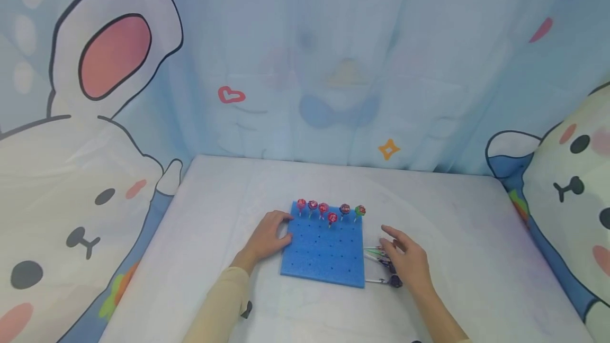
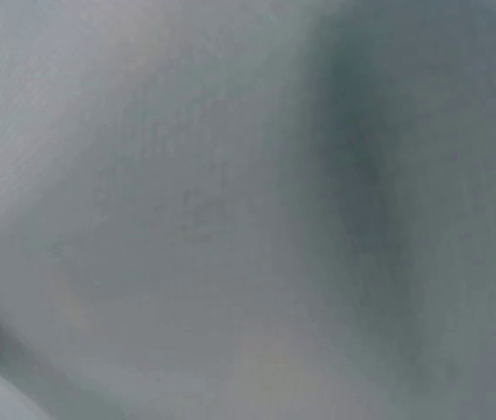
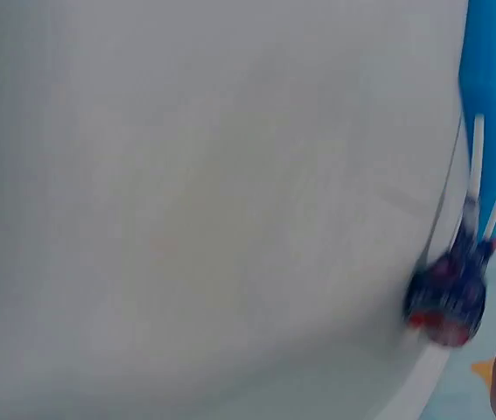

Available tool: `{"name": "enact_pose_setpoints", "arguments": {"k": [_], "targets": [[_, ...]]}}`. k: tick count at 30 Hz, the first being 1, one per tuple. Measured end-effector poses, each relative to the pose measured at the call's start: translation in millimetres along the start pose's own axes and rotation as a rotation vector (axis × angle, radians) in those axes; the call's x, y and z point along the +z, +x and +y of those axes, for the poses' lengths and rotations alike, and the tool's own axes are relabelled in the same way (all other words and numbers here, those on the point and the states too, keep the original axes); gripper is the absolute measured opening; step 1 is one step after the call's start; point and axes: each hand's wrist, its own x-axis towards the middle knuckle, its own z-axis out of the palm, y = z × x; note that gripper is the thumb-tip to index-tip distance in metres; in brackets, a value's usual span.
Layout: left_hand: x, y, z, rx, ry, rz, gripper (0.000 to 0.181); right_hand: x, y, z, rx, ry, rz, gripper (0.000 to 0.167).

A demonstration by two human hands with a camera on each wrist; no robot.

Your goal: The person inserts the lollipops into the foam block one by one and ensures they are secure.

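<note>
White worktop (image 1: 229, 184) carries a blue board (image 1: 316, 245), upright lollipops (image 1: 323, 208) near its far edge, loose lollipops (image 1: 395, 281) at its right, partly beneath the right hand (image 1: 411, 263), whose parted fingers should pinch one while the relaxed left hand (image 1: 265, 236) steadies the board's left edge.

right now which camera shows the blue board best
The head view: it shows nearly the whole blue board from above, standing lollipops included. The right wrist view catches only a narrow strip of it near the picture's right edge; the left wrist view shows nothing recognizable of it.
</note>
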Motion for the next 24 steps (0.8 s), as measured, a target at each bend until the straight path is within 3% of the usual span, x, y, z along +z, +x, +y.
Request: {"name": "enact_pose_setpoints", "arguments": {"k": [3,7,15,24], "targets": [[0.2,-0.1,0.1,-0.009,0.004,-0.005,0.045,-22.9,-4.7,-9.8,0.107,0.04,-0.068,0.049],[-0.5,-0.8,1.1,-0.01,0.006,-0.003,0.045,-37.2,-6.6,-5.8,0.161,0.014,-0.142,0.051],[0.2,-1.3,0.4,-0.001,-0.004,-0.001,0.044,-30.8,-4.6,9.2,0.207,-0.072,-0.256,0.054],[1.5,-0.6,-2.1,0.008,-0.004,0.006,0.045,-19.5,8.6,7.5,0.19,-0.15,-0.255,0.048]]}}
